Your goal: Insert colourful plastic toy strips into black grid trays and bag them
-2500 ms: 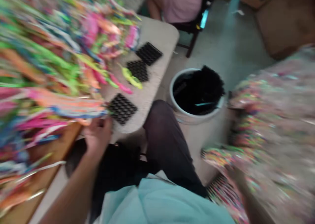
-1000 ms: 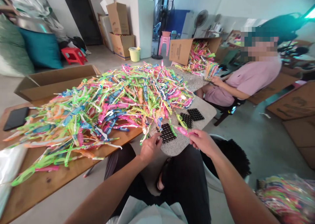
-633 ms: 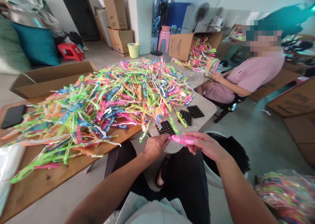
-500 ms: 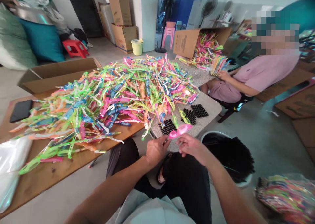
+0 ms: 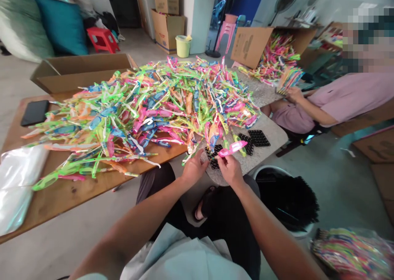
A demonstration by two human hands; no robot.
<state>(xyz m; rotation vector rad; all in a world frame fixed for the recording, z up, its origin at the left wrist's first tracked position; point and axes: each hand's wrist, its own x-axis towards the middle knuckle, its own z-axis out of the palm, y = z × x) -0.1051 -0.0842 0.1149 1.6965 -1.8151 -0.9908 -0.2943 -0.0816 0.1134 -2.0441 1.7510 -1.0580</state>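
My right hand [image 5: 229, 170] pinches a pink plastic pair of toy glasses [image 5: 233, 148] and holds it tilted just above the table's near edge. My left hand [image 5: 194, 168] is closed beside it, fingertips at a black grid piece [image 5: 214, 154] on the speckled tabletop [image 5: 271, 127]. What the left fingers grip is too small to make out. A big heap of coloured plastic glasses [image 5: 147, 107] covers the tables right behind both hands.
Two more black grid pieces [image 5: 257, 138] lie right of my hands. A white bucket of black parts [image 5: 287, 198] stands by my right knee. A phone [image 5: 35, 112] and clear bags [image 5: 18, 185] lie at the left. A seated person [image 5: 335, 101] holds glasses at the right.
The camera swung up from the floor to the table. My right hand took a pink pair of glasses and brought it toward my left hand, then both moved forward over the black grid piece.
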